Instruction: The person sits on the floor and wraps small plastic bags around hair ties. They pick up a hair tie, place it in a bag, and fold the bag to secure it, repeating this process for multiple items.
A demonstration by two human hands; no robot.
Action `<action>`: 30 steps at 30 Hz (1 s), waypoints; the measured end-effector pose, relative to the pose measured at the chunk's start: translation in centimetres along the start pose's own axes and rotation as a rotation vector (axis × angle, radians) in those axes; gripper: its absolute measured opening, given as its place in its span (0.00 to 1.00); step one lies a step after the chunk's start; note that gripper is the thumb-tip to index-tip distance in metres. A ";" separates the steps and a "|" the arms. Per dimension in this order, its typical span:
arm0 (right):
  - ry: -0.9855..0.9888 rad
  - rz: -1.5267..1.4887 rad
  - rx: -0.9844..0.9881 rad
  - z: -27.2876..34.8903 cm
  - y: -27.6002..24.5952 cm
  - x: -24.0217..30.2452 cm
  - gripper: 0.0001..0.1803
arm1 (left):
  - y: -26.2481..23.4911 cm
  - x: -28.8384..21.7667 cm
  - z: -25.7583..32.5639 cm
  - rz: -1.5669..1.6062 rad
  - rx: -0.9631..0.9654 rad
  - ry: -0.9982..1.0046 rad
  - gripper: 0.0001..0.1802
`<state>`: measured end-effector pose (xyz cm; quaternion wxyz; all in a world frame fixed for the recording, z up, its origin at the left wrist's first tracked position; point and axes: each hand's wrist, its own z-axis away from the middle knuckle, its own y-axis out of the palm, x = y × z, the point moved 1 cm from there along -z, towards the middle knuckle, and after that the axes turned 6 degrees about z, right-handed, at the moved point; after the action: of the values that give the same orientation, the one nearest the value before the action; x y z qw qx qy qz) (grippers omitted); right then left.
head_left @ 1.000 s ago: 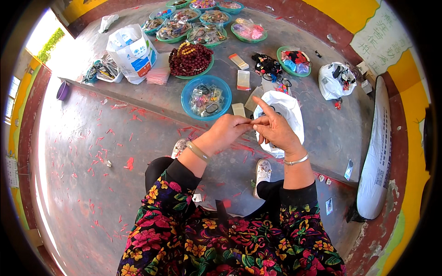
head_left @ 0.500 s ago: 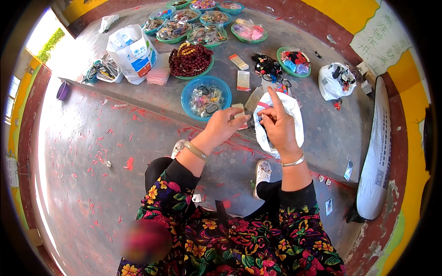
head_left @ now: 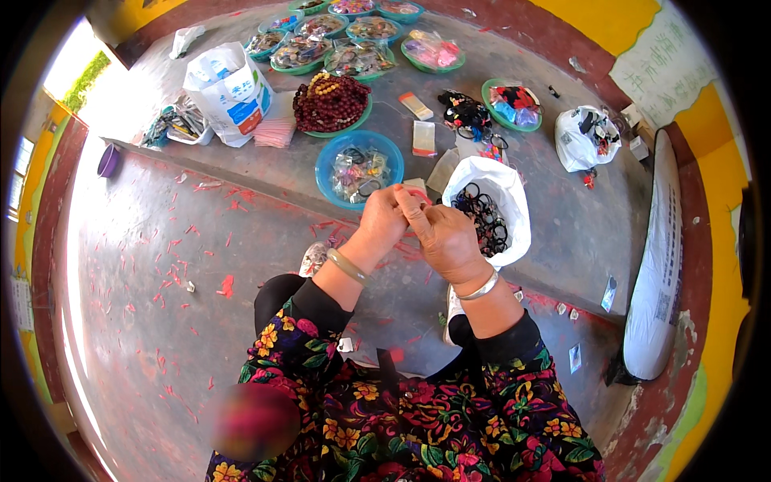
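My left hand [head_left: 383, 220] and my right hand [head_left: 446, 243] meet in front of me, their fingertips pressed together. Between them shows a small pinkish-red band [head_left: 418, 193]; both hands are closed on it, though the fingers hide most of it. Just right of my right hand stands an open white plastic bag [head_left: 514, 217], holding many black hair ties [head_left: 487, 221]. Beyond my left hand sits a blue basin [head_left: 323, 173] with clear-wrapped small items inside.
Farther off are a green basket of dark red beads [head_left: 333, 112], a tall white bag [head_left: 229, 92], several filled baskets [head_left: 297, 55] and a smaller white bag [head_left: 572, 149]. A long white wrapped roll [head_left: 654, 273] lies at right. Red scraps [head_left: 227, 285] litter the floor.
My right hand has moved left from over the white bag to join my left hand, bringing the pinkish-red band. The bag's opening and the hair ties in it now show.
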<state>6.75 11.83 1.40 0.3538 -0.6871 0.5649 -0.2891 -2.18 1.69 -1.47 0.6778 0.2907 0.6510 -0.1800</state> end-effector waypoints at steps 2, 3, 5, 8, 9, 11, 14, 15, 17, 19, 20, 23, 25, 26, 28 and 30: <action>0.005 0.019 0.018 -0.1 -0.1 0.3 0.36 | -0.4 0.4 -0.3 0.000 0.000 -0.006 0.12; 0.020 0.019 0.010 -0.1 -0.1 0.3 0.36 | -0.4 0.5 -0.3 -0.044 -0.010 -0.045 0.11; 0.051 0.017 -0.005 -0.1 -0.2 0.1 0.35 | -0.5 0.4 -0.4 -0.133 -0.030 -0.122 0.10; 0.084 -0.050 0.009 -0.1 -0.6 -0.2 0.34 | -0.5 0.6 -0.5 -0.179 -0.038 -0.056 0.11; 0.102 -0.086 0.018 -0.1 -0.8 -0.3 0.34 | -0.5 0.4 -0.5 -0.194 -0.039 -0.044 0.11; 0.181 -0.201 -0.119 -0.3 -1.1 -1.4 0.29 | -0.6 -0.4 -0.4 -0.205 -0.060 -0.070 0.12; 0.530 -0.541 -0.218 0.1 -2.3 -4.6 0.19 | -0.8 -1.4 -0.4 -0.203 -0.064 -0.098 0.13; 0.738 -0.680 -0.215 0.5 -2.4 -6.1 0.15 | -0.9 -1.5 -0.4 -0.202 -0.062 -0.106 0.14; 0.957 -0.720 -0.164 1.3 -2.2 -9.3 0.14 | -1.0 -1.5 -0.3 -0.186 -0.068 -0.111 0.14; 1.091 -0.692 0.015 2.6 -1.3 -11.7 0.13 | -1.0 -1.6 -0.3 -0.185 -0.065 -0.112 0.14; 1.111 -0.684 0.067 3.2 -0.4 -12.6 0.12 | -0.9 -1.6 -0.3 -0.194 -0.063 -0.111 0.14; 1.158 -0.628 0.235 5.6 3.3 -15.0 0.10 | -0.8 -1.3 -0.4 -0.205 -0.051 -0.105 0.14; 1.171 -0.564 0.362 7.3 6.3 -16.1 0.09 | -0.9 -1.1 -0.5 -0.222 -0.044 -0.101 0.14; 1.142 -0.536 0.370 8.1 7.6 -16.5 0.08 | -0.9 -1.1 -0.5 -0.232 -0.039 -0.101 0.14; 1.106 -0.533 0.498 9.0 9.4 -16.8 0.10 | -0.9 -1.2 -0.4 -0.247 -0.037 -0.099 0.13; 1.107 -0.512 0.577 10.4 11.7 -17.3 0.13 | -0.5 -1.3 -0.3 -0.248 -0.029 -0.093 0.13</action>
<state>4.94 29.20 -14.10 0.1018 -0.4281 0.3824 -0.8125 -2.84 1.38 -0.30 0.6839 0.1896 0.6521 -0.2664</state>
